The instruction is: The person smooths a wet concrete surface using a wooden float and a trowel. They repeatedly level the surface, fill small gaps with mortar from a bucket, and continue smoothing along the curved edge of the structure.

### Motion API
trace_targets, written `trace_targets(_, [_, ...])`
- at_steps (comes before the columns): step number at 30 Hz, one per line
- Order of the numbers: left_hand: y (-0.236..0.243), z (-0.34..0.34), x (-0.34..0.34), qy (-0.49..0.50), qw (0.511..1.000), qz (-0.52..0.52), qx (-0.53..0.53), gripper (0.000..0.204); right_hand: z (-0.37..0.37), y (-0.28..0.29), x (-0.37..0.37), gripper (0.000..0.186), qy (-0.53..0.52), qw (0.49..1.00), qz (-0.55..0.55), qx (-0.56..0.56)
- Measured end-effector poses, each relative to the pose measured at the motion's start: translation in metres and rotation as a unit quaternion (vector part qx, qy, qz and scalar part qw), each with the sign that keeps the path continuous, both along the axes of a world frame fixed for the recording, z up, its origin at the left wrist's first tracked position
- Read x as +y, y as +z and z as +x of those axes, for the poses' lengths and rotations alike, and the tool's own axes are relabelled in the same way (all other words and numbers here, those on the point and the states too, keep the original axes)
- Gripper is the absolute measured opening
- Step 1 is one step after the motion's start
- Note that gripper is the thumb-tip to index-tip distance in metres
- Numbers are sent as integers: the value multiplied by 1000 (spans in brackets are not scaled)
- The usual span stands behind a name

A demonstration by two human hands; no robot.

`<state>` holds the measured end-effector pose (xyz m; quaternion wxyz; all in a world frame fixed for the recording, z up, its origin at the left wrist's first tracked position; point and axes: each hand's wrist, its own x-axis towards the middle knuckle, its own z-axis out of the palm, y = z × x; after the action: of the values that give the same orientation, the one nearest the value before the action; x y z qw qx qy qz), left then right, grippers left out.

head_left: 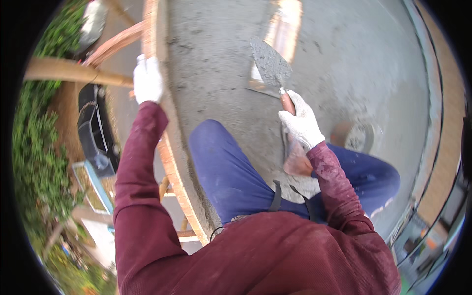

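In a white glove, my left hand [148, 81] grips the wooden board [151, 29] along the edge of the grey concrete slab [196, 73]. My gloved right hand [300, 120] is closed round the wooden handle of a trowel [268, 61], whose pointed blade is coated in grey cement and angled up to the left. Behind the blade a long, pale plank-like tool [282, 22] lies on the slab. My bare foot [295, 162] is under my right arm, between my bent knees.
A round bucket [359, 137] stands by my right knee. Timber poles [73, 73] extend beyond the left edge, with a drop to a road, a black car [96, 128] and greenery [34, 167] below. A raised ledge with dark cables [437, 108] runs along the right.
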<state>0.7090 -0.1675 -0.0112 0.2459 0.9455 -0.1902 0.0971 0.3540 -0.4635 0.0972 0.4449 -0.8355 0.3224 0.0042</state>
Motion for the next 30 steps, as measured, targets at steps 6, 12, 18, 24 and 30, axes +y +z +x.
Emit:
trace_targets(6, [29,-21,5,82,990,-61,93,68,220,-78,28,49,208,920,-323,79])
trace_targets(12, [31,-30,-6,85,987,-82,109,73,268,-115,40,63,291,882,-369,23])
trace_targets(18, [33,-31,-4,93,986,-77,112,75,165,-95,63,65,356,874,-324,67])
trace_targets(24, [36,-27,-5,89,987,-80,104,76,227,-104,34,65,204,917,-344,18])
trace_targets(30, [28,-26,-6,83,987,-97,100,75,194,-104,58,68,370,861,-343,56])
